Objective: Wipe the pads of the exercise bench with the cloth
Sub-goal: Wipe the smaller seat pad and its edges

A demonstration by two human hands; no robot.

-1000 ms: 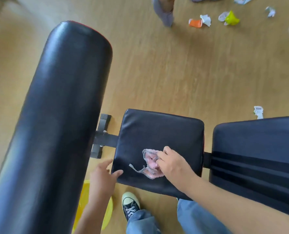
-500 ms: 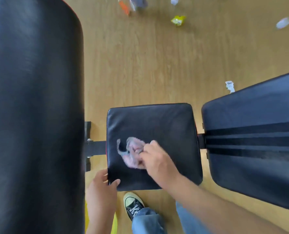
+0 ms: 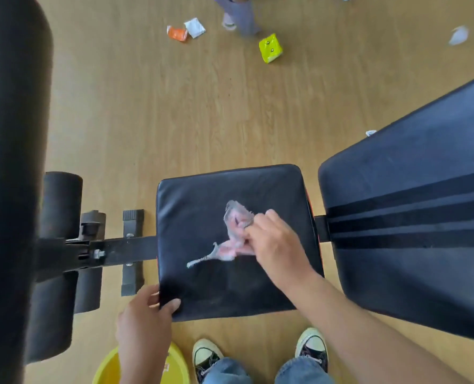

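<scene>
A square black seat pad (image 3: 202, 206) of the exercise bench lies in the middle of the view. My right hand (image 3: 274, 245) presses a crumpled pink and grey cloth (image 3: 234, 234) onto the pad's centre, fingers closed on it. My left hand (image 3: 144, 325) grips the pad's near left corner, thumb on top. A long black back pad (image 3: 413, 217) with darker stripes lies to the right. A big black roller pad (image 3: 11, 162) fills the left edge.
Black foam rollers (image 3: 61, 206) and a metal frame bar (image 3: 119, 250) join the roller pad to the seat. A yellow basin (image 3: 105, 370) sits by my shoes (image 3: 205, 356). Wrappers (image 3: 270, 48) litter the wooden floor; another person's foot (image 3: 238, 15) stands at the top.
My right hand has dragged the cloth from the pad's left part toward its centre and right. The view shifted, revealing the foam rollers and more of the frame. My left hand still holds the corner.
</scene>
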